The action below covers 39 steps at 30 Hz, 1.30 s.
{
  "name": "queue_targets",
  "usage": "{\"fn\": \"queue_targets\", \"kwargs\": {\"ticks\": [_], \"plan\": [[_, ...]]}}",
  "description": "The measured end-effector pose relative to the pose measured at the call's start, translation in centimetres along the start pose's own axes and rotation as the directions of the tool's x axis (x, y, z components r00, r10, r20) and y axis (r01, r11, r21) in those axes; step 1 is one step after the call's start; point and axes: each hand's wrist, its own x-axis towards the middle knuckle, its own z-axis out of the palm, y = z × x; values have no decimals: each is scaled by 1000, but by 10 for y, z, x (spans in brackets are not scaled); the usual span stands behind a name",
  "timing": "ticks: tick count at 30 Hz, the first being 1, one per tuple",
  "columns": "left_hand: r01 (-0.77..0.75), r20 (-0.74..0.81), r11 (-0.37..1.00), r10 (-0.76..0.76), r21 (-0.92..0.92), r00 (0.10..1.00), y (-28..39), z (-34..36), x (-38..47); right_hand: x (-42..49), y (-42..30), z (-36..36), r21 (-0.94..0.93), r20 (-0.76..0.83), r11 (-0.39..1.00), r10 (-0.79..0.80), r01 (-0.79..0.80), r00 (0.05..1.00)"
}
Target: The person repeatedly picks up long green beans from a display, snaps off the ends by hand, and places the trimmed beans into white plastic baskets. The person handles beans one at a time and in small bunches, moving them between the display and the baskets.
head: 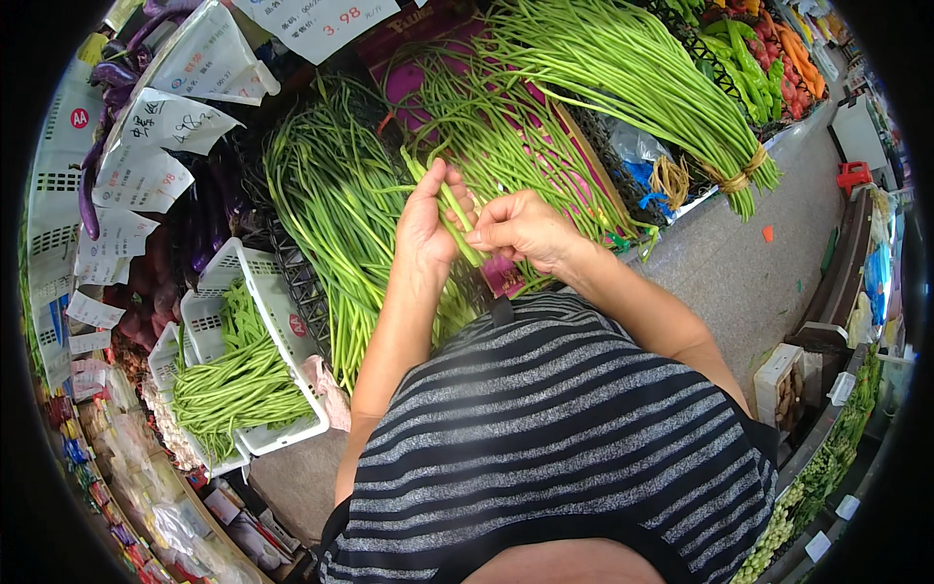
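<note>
My left hand (pixel 430 219) is closed around a few thick green stalks (pixel 456 228), which look like garlic scapes or a similar stem vegetable; their thin upper ends stick out past the thumb. With thumb and forefinger, my right hand (pixel 511 228) pinches at the lower part of these stalks. Beyond both hands lie loose thin green stems (pixel 511 146) on a purple-lined box. Left of the hands spreads a heap of darker green garlic scapes (pixel 321 197). At the upper right rests a large bunch of long green stems (pixel 642 80), bound near its end with a straw tie (pixel 737 171).
White plastic baskets (pixel 281 328) with green beans (pixel 241 394) stand at the left, below eggplants (pixel 208 212) and paper price signs (pixel 197 58). Peppers (pixel 740 58) and carrots (pixel 795 55) lie at the upper right. Grey floor (pixel 715 255) shows at the right, beside a shelf (pixel 832 306).
</note>
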Motion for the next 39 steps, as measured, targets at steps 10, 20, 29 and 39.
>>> {"fn": "queue_targets", "kwargs": {"ticks": [10, 20, 29, 39], "plan": [[-20, 49, 997, 16, 75, 999, 1, -8, 4, 4, 5, 2, -116, -8, 989, -91, 90, 996], [22, 420, 994, 25, -108, 907, 27, 5, -14, 44, -1, -101, -736, -273, 669, -160, -99, 949], [-95, 622, 990, 138, -102, 771, 31, 37, -52, 90, 79, -185, -919, -390, 47, 47, -392, 920], [72, 338, 992, -35, -100, 941, 5, -6, -3, 69, 39, -145, -51, -94, 951, 298, -304, 950]]}}
